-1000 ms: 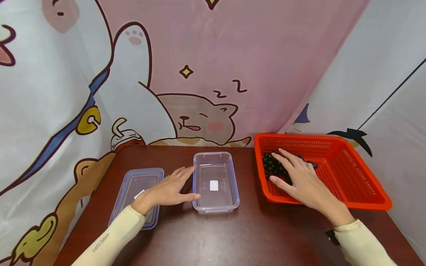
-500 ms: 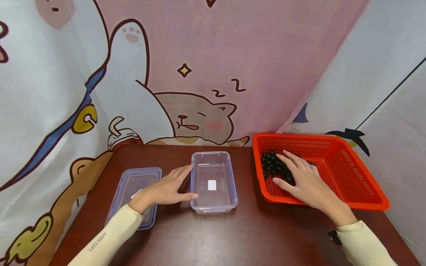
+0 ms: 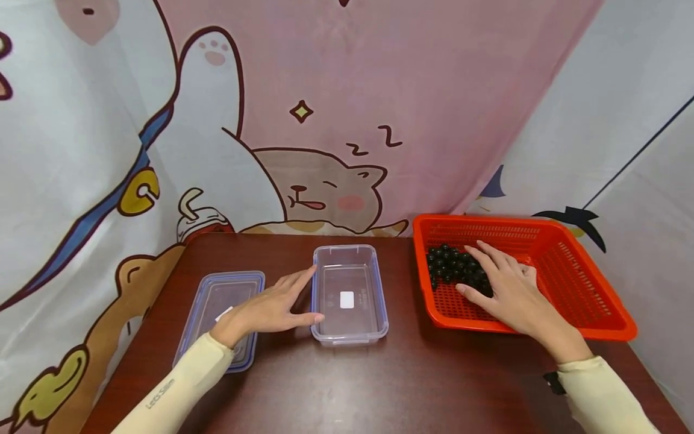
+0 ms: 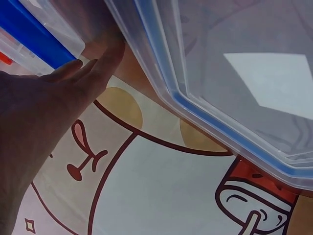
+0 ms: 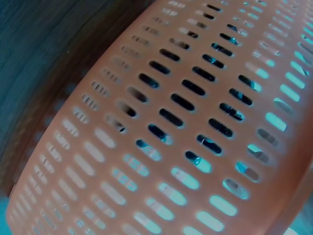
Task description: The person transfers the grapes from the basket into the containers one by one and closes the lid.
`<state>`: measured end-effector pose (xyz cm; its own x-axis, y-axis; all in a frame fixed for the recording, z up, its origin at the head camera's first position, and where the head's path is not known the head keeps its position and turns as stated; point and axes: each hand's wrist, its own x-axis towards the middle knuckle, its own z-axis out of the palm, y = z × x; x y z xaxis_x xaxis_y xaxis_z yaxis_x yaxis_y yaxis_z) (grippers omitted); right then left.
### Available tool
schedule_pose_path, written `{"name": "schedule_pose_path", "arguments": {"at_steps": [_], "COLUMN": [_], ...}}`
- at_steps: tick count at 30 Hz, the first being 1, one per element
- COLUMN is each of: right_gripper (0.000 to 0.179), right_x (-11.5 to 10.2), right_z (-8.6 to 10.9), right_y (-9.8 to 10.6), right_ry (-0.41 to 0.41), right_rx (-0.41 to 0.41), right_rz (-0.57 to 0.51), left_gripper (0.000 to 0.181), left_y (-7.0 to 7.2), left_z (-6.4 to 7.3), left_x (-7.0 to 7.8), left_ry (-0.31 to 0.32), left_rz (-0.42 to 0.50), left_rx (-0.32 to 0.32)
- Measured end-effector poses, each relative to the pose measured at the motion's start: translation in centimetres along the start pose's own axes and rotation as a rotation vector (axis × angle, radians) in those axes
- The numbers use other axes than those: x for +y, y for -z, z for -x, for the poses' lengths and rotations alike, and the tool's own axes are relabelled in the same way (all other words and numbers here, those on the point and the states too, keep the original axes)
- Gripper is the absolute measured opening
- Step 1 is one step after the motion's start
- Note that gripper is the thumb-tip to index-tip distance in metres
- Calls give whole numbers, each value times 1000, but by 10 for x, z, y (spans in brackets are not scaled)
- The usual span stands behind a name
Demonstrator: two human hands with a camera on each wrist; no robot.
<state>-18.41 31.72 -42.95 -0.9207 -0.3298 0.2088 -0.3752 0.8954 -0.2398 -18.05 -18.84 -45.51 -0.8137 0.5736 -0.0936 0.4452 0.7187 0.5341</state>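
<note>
My left hand (image 3: 273,308) has its fingers straight against the left wall of a clear plastic food box (image 3: 352,325) with a blue seal strip. A white label lies inside that box. In the left wrist view, my left hand (image 4: 44,112) reaches to the box's side (image 4: 34,29). My right hand (image 3: 509,292) is inside a red plastic basket (image 3: 591,283), fingers and thumb spread at the right edge of a pile of shiny black balls (image 3: 450,265), like dark grapes. The palm hides part of the pile. The right wrist view shows the basket's slotted wall (image 5: 161,107).
A clear lid (image 3: 233,295) with a blue rim lies left of the box, partly under my left forearm. The dark red-brown table (image 3: 347,392) meets a cartoon-printed curtain (image 3: 336,120) behind. The basket's raised rim surrounds my right hand.
My right hand has moved to the right within the basket, uncovering more of the black balls. My left hand stays at the box's left wall. The head view has shifted slightly.
</note>
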Motion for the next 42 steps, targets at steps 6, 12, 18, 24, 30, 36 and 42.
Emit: {"name": "schedule_pose_path", "arguments": {"at_steps": [6, 12, 18, 24, 30, 36, 42], "right_gripper": [93, 94, 95, 97, 98, 101, 104], "right_x": [5, 9, 12, 17, 23, 28, 32], "right_z": [-1, -3, -3, -3, -4, -6, -7], "right_y": [1, -1, -2, -4, -6, -7, -7], "right_ry": [-20, -36, -58, -89, -108, -125, -135], "right_rx": [16, 1, -14, -48, -66, -88, -117], "right_rz": [6, -16, -47, -51, -73, -100, -122], "left_gripper": [113, 113, 114, 114, 114, 114, 113], "left_y": [-1, -2, -2, 0, 0, -1, -1], "left_z": [-1, 0, 1, 0, 1, 0, 1], "left_x": [1, 1, 1, 1, 0, 0, -1], "left_ry": [24, 34, 30, 29, 38, 35, 31], "left_rz": [8, 13, 8, 6, 4, 16, 20], "left_rx": [-32, -41, -41, -39, -41, -36, -22]}}
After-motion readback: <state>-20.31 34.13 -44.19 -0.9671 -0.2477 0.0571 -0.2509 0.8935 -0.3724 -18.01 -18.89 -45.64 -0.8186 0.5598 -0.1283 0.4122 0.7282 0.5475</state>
